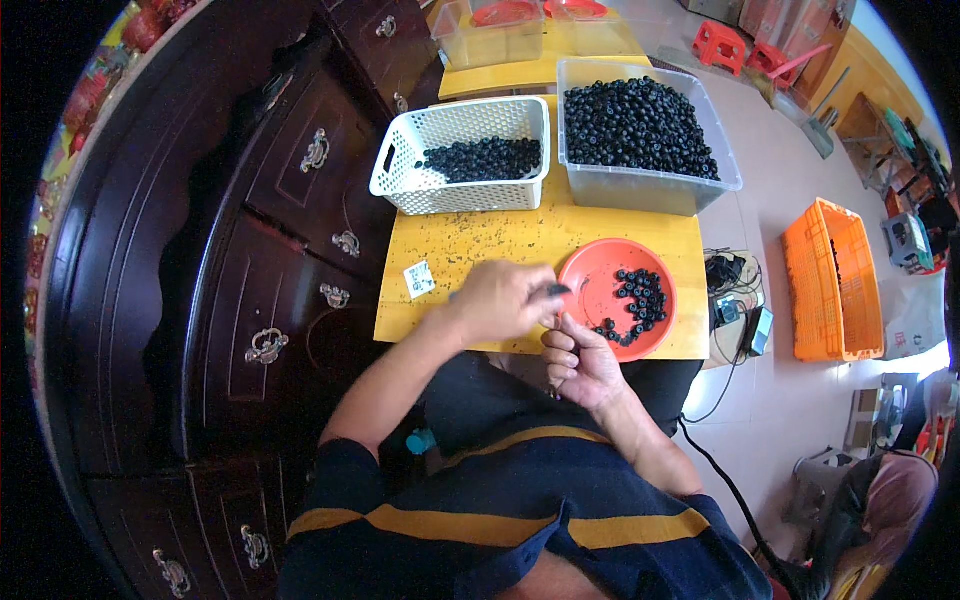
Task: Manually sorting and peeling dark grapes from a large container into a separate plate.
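Note:
My left hand (505,298) is over the front of the yellow table, its fingers closed and partly blurred. At its fingertips shows a small dark piece (557,290) whose kind I cannot make out. My right hand (583,368) is just below and to the right, fingers curled and thumb pointing up towards the left hand; what it pinches is hidden. Beside both hands, a red round plate (590,290) holds several small black ring-shaped parts (645,297), mostly in its right half.
Behind the plate, a clear plastic bin (640,185) is heaped with black ring-shaped parts. A white perforated basket (460,197) holds more. Dark crumbs and a white printed card (419,279) lie on the yellow table (450,325). Dark drawers (270,300) stand left; an orange crate (835,280) stands right.

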Available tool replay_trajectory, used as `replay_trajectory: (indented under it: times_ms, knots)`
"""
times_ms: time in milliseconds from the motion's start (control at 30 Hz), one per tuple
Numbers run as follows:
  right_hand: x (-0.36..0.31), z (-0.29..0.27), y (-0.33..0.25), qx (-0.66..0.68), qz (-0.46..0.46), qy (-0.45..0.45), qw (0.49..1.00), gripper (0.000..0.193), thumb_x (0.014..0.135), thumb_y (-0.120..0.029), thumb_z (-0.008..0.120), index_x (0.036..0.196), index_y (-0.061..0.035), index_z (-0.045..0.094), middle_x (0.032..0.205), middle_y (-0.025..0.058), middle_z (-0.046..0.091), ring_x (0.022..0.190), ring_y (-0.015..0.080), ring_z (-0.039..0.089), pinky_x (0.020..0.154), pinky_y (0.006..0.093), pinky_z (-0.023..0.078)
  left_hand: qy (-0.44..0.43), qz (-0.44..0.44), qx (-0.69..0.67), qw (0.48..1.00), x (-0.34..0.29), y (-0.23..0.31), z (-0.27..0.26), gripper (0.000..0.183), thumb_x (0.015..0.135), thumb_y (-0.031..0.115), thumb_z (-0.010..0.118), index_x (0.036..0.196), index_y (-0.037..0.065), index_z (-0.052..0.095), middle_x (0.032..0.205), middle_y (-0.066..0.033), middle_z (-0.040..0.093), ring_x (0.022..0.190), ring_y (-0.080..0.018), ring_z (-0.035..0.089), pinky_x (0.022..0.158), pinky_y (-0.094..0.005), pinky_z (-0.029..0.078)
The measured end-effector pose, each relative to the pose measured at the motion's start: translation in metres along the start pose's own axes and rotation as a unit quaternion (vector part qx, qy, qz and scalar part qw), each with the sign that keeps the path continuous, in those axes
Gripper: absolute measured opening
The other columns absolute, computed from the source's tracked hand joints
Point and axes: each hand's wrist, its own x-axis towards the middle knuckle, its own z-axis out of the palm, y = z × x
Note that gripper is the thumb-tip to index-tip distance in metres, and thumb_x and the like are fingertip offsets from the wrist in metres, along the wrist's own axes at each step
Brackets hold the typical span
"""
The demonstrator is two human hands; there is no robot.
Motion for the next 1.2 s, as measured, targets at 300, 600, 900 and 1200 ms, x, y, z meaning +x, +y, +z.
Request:
replay_trajectory:
  times_ms: [300,600,900,1200]
  knots:
    - [0.005,-0.005,-0.006,-0.014,-0.054,0.028,0.998,0.037,0.105,-0.03,0.047,0.125,-0.0003,0.057,0.113,0.0136,0.068,0.103,0.0271,0.067,0.089,0.0385,0.057,0.158,-0.119,0.11,0.974,0.052,-0.004,-0.052,0.033,0.089,0.033,0.072,0.113,0.011,0.066,0.08,-0.0123,0.071,0.071,-0.0301,0.071,0.066,-0.042,0.056]
    - [0.005,0.004,-0.003,-0.074,-0.111,0.099,0.986,0.041,0.105,-0.033,0.045,0.131,-0.0021,0.055,0.132,0.0172,0.06,0.128,0.0302,0.053,0.108,0.0461,0.044,-0.021,-0.037,0.03,0.999,-0.029,0.038,0.037,0.032,0.084,0.032,0.07,0.104,0.007,0.068,0.079,-0.0167,0.069,0.073,-0.037,0.07,0.067,-0.0487,0.056]
    - [0.012,-0.007,0.001,-0.081,-0.112,0.02,0.99,0.046,0.107,-0.036,0.038,0.132,-0.0003,0.053,0.134,0.0166,0.059,0.128,0.0296,0.053,0.113,0.0447,0.039,-0.048,-0.096,0.06,0.992,-0.033,0.045,0.048,0.032,0.083,0.03,0.072,0.106,0.008,0.066,0.088,-0.0173,0.069,0.083,-0.0359,0.069,0.072,-0.0486,0.055]
    - [0.007,-0.002,0.004,-0.111,-0.116,0.014,0.987,0.047,0.109,-0.037,0.035,0.132,0.0002,0.052,0.136,0.0145,0.058,0.127,0.0275,0.053,0.113,0.0427,0.04,-0.037,-0.111,0.036,0.992,-0.034,0.05,0.051,0.029,0.083,0.029,0.073,0.101,0.007,0.067,0.09,-0.0158,0.069,0.084,-0.0343,0.069,0.072,-0.046,0.055]
